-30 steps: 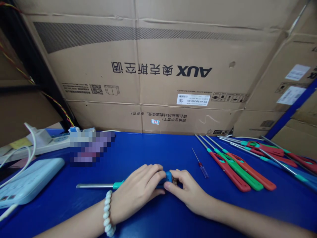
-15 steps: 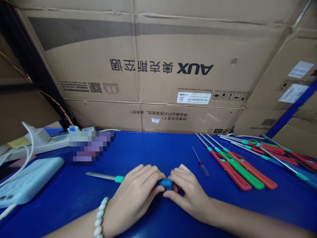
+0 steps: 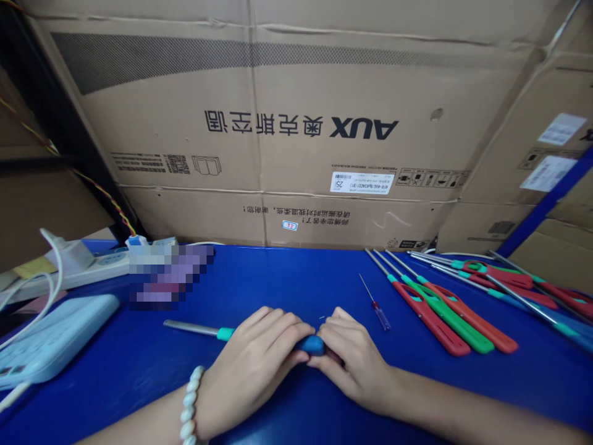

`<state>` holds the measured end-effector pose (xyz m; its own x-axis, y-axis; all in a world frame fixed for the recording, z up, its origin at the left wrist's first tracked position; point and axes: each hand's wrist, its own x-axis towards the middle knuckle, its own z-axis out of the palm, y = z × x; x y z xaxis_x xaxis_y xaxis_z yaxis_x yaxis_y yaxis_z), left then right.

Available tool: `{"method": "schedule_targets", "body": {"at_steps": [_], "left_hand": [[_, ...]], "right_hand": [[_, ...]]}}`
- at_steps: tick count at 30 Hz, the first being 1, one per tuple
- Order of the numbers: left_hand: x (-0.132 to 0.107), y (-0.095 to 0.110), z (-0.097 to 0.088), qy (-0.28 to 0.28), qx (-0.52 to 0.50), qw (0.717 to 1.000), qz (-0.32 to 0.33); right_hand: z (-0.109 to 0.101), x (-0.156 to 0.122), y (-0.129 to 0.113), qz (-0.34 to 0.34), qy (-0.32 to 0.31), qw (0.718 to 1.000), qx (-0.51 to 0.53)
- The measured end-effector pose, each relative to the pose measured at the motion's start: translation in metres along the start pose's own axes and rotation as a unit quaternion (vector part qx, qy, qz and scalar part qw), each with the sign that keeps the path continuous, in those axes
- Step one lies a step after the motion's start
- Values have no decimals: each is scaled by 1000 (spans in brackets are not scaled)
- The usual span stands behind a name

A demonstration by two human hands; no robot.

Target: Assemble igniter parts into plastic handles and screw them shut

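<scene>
A blue long-necked gas lighter (image 3: 309,345) lies crosswise in front of me, its metal tube (image 3: 191,326) and turquoise collar pointing left. My left hand (image 3: 264,352) is closed around its body from above and covers most of it. Fingers of my right hand (image 3: 352,352) are curled in at the lighter's blue end and touch it. Whatever sits between those right fingers is hidden. Right of my hands lies a thin screwdriver (image 3: 380,315) with a clear purple-red handle. Farther right, red (image 3: 433,318), green (image 3: 456,318) and orange (image 3: 482,318) lighters lie side by side.
Several more lighters (image 3: 514,287) are heaped at the right edge. A light-blue device (image 3: 60,334) with a white cable, a white power strip (image 3: 106,262) and a blurred purple item (image 3: 178,275) occupy the left. A cardboard sheet (image 3: 278,74) stands behind the blue table (image 3: 287,278).
The blue lighter and my left hand have shifted slightly to the right, toward my right hand. The other lighters and the screwdriver stay put.
</scene>
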<state>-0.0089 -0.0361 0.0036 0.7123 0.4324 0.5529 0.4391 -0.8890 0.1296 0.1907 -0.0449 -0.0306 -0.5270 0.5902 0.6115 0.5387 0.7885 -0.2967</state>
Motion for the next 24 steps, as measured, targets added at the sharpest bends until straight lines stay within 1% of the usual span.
{"method": "schedule_targets", "body": {"at_steps": [2, 4, 6, 9, 11, 14, 15, 17, 19, 22, 24], "left_hand": [[0, -2, 0, 20, 27, 999, 24], [0, -4, 0, 28, 57, 997, 43], [-1, -7, 3, 20, 77, 996, 45], [-5, -11, 6, 1, 77, 997, 27], [-8, -14, 8, -24, 66, 997, 19], [-9, -17, 10, -78, 47, 996, 9], [-9, -18, 11, -94, 42, 995, 6], [-8, -19, 12, -120, 34, 992, -3], [-6, -19, 13, -139, 24, 990, -13], [-5, -20, 14, -157, 8, 987, -32], [-5, -20, 15, -158, -1, 986, -46]], "right_hand": [[1, 0, 1, 19, -4, 1000, 5], [2, 0, 3, 48, -16, 998, 24], [2, 1, 4, 76, -36, 995, 56], [0, 2, 6, 111, -56, 988, 97], [-3, 4, 10, 143, -36, 983, 112], [-8, 6, 23, 224, 37, 967, 111], [-10, 7, 29, 246, 51, 963, 102], [-12, 9, 39, 251, 47, 963, 83], [-12, 11, 45, 239, 25, 967, 80], [-11, 12, 47, 227, -13, 971, 68], [-10, 12, 46, 223, -30, 973, 52]]}}
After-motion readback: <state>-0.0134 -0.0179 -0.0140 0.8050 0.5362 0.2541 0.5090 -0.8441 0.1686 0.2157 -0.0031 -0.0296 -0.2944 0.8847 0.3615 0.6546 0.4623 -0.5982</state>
